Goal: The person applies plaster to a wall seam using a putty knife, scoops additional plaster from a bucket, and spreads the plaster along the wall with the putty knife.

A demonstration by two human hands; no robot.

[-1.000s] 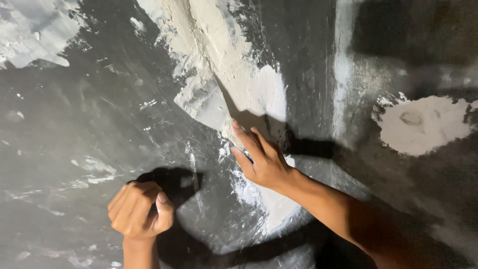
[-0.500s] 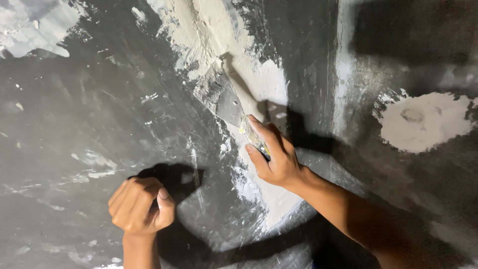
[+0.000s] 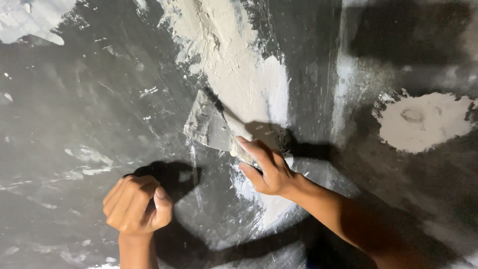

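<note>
Putty knife [image 3: 209, 127] lay flat against the dark grey wall [image 3: 74, 114], its broad metal blade smeared with pale filler and pointing up and to the left, away from the right hand [image 3: 266, 169]. That hand's grip was closed round the handle, which was almost wholly hidden beneath the fingers [image 3: 254, 149]; the forefinger ran along it toward the blade. The blade's upper edge touched the lower end of a wide band of filler [image 3: 224, 55], rough, crumbly and off-white, which ran up the wall to the top of the view. Below the hand a smoother, whiter smear [image 3: 269, 209] carried on downward. The wall itself looked slick and streaky, flecked with small white scrapes. Lower left, well apart from the knife, the left hand [image 3: 137, 204] was curled into a loose fist with the thumb up; whether it held anything I couldn't tell. Off to the right sat a separate rounded patch of filler [image 3: 423, 122], dull and dry-looking.
</note>
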